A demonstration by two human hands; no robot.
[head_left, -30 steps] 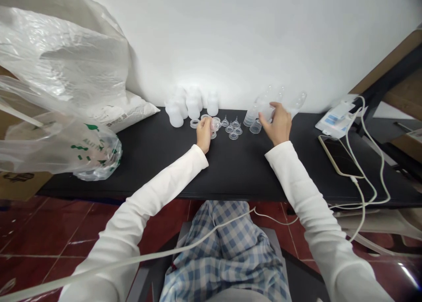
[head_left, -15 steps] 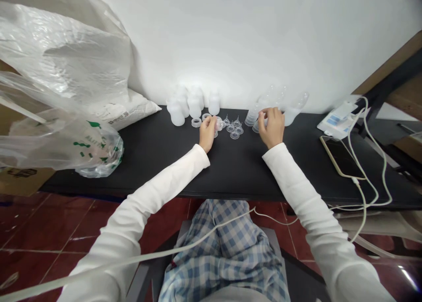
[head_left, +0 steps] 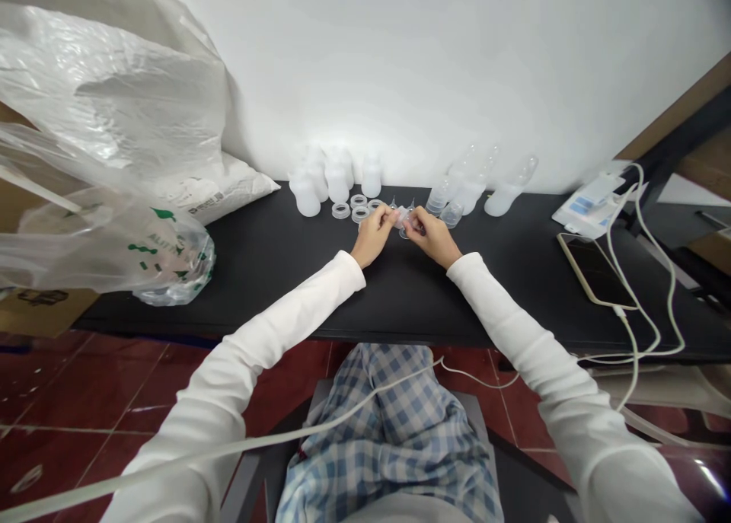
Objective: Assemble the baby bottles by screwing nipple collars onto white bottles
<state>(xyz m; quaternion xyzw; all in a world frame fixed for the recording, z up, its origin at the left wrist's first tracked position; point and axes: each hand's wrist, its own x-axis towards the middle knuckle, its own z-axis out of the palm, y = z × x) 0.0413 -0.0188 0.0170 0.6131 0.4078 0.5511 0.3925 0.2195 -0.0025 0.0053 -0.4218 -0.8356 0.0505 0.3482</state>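
My left hand (head_left: 374, 237) pinches a small translucent bottle nipple (head_left: 401, 216), which the fingers partly cover. My right hand (head_left: 432, 236) meets it from the other side, its thumb and fingers closed on the same piece. Whether a collar ring is around it, I cannot tell. More clear nipples stand on the black table right behind the hands, mostly hidden. Left of them lie several translucent collar rings (head_left: 341, 211). To the right, clear domed caps (head_left: 451, 214) stand near my right hand.
White bottles (head_left: 307, 196) stand at the wall on the left; capped bottles (head_left: 505, 196) stand on the right. A plastic bag (head_left: 171, 256) and large white sack (head_left: 142, 89) fill the left end. A phone (head_left: 597, 272) with cables and a white-blue packet (head_left: 588, 203) lie right.
My right hand has moved left from beside the clear caps to meet my left hand. My left hand has shifted slightly right, with the nipple in it.
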